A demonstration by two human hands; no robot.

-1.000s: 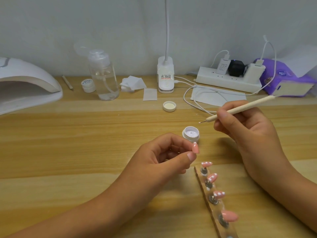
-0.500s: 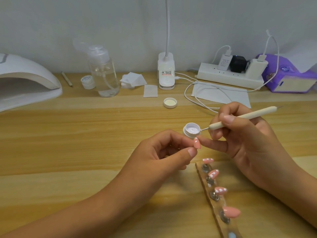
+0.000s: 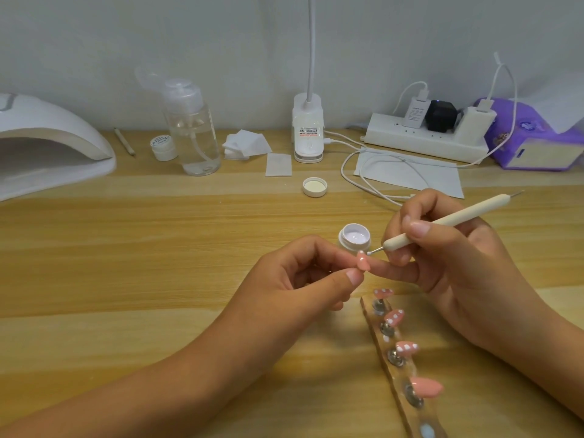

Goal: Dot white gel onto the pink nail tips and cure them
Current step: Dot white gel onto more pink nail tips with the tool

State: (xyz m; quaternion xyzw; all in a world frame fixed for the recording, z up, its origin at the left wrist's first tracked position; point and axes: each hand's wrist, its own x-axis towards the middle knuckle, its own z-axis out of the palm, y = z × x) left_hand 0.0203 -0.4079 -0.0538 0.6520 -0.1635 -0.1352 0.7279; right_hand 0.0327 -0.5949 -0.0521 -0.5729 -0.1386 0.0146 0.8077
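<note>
Nearest, a clear holder strip [image 3: 420,415] is laid on the wooden table [image 3: 126,279], with three dotted tips [image 3: 407,347] and one plain tip [image 3: 426,387] mounted on it. Just beyond, a pink nail tip [image 3: 457,260] is pinched by the left hand [image 3: 303,286]. A dotting tool [image 3: 442,222] is gripped pen-style by the right hand [image 3: 452,257], its white-loaded point at the tip's top edge. The wet dot could be smeared by a tremor, or the tip dropped. Behind, an open pot [image 3: 354,237] is filled with white gel, and its lid [image 3: 314,187] is set apart. Farther back, clear liquid is held in a pump bottle [image 3: 192,134], and a curing lamp [image 3: 47,147] is seen far left.
</note>
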